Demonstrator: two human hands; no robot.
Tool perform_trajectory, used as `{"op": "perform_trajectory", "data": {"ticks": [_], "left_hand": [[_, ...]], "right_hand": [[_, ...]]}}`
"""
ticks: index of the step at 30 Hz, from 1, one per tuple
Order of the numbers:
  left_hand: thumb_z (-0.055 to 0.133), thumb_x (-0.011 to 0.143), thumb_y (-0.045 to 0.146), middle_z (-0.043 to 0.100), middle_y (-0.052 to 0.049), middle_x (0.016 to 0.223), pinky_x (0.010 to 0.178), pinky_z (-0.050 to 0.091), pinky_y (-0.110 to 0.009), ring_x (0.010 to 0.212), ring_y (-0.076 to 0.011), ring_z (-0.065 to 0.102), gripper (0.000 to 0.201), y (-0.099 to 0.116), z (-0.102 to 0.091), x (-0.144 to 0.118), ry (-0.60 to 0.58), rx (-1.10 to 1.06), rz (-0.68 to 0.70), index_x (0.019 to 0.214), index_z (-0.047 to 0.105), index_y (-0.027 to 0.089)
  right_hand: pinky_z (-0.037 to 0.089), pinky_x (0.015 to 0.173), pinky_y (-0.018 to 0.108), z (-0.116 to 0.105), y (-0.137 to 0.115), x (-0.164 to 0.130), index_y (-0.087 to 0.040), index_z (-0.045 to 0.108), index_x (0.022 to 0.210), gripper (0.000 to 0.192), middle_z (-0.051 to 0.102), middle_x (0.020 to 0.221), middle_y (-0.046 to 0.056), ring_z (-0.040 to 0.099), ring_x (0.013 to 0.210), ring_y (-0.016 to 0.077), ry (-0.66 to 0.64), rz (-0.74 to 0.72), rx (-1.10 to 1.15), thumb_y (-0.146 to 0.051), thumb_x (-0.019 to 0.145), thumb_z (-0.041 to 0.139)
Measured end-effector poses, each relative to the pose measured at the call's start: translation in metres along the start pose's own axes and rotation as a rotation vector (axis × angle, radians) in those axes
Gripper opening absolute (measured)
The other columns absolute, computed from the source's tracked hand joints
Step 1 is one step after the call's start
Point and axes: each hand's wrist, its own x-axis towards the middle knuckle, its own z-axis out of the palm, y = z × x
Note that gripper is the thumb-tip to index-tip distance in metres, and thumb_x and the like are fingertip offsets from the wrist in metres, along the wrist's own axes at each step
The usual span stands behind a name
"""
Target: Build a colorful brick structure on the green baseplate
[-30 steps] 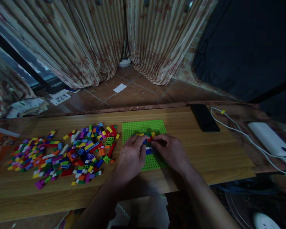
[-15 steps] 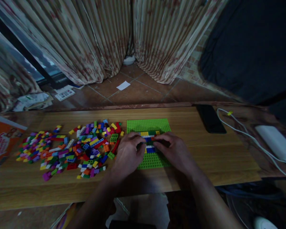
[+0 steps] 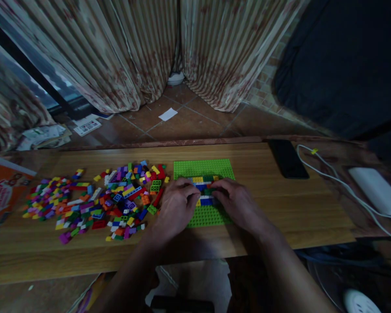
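A light-green studded baseplate (image 3: 202, 166) lies on the wooden table, carrying rows of toy building bricks (image 3: 206, 201) in yellow, blue, white, green and red. My left hand (image 3: 179, 202) is at the left end of these rows, thumb and index finger pinched together; whatever lies between them is hidden. From the right, my right hand (image 3: 237, 201) reaches over the rows, its thumb and forefinger closed at the end of a dark-green brick (image 3: 207, 191). My fingers cover parts of the rows.
Left of the baseplate spreads a large pile of loose mixed bricks (image 3: 99, 204). An orange and white package (image 3: 3, 191) lies at the far left. On the right are a black phone (image 3: 288, 158), a white cable (image 3: 335, 178) and a white power bank (image 3: 376, 191).
The right fingertips have shifted slightly, and more of the dark-green brick shows between the hands. The left hand keeps its pinch in nearly the same place. The view has tilted a little.
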Motion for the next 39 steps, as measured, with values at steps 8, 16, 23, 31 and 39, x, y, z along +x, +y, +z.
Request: {"op": "perform_trajectory", "data": {"ticks": [8,16,23,31,39], "left_hand": [[0.060,0.090,0.028,0.064,-0.005,0.100,0.091,0.046,-0.041,0.096,-0.0213,0.059,0.015,0.006,0.000,0.000,-0.013,0.090,0.022,0.090,0.073,0.022],[0.060,0.089,0.025,0.064,-0.003,0.097,0.086,0.043,-0.042,0.093,-0.0224,0.057,0.014,0.011,0.004,0.002,-0.042,0.222,0.091,0.084,0.073,0.024],[0.058,0.090,0.025,0.069,0.000,0.091,0.085,0.041,-0.041,0.091,-0.0214,0.057,0.018,0.011,0.006,0.003,-0.038,0.155,0.030,0.083,0.075,0.026],[0.056,0.089,0.023,0.068,-0.002,0.093,0.084,0.038,-0.045,0.091,-0.0238,0.056,0.022,0.015,0.007,0.000,-0.014,0.249,0.014,0.081,0.076,0.028],[0.055,0.091,0.025,0.067,-0.002,0.092,0.087,0.039,-0.043,0.091,-0.0226,0.056,0.021,0.015,0.006,-0.004,0.021,0.224,0.000,0.083,0.074,0.027]], "right_hand": [[0.049,0.076,0.032,-0.008,0.005,0.001,-0.021,0.068,0.094,0.012,0.071,0.091,0.004,0.066,0.082,0.0185,0.106,0.084,0.185,-0.024,0.088,0.058],[0.050,0.072,0.030,-0.012,0.011,0.002,-0.018,0.068,0.095,0.020,0.072,0.088,0.003,0.066,0.078,0.0177,0.273,0.172,0.375,-0.034,0.085,0.062],[0.050,0.073,0.031,-0.010,0.012,0.002,-0.018,0.068,0.096,0.022,0.072,0.088,0.004,0.066,0.078,0.0185,0.299,0.180,0.404,-0.036,0.084,0.063],[0.051,0.074,0.032,-0.008,0.007,0.001,-0.020,0.067,0.095,0.017,0.072,0.089,0.004,0.066,0.080,0.0183,0.238,0.165,0.399,-0.033,0.086,0.061],[0.049,0.079,0.032,-0.002,0.000,0.001,-0.023,0.069,0.093,0.010,0.067,0.091,0.002,0.062,0.085,0.0171,0.125,0.085,0.250,-0.023,0.086,0.061]]}}
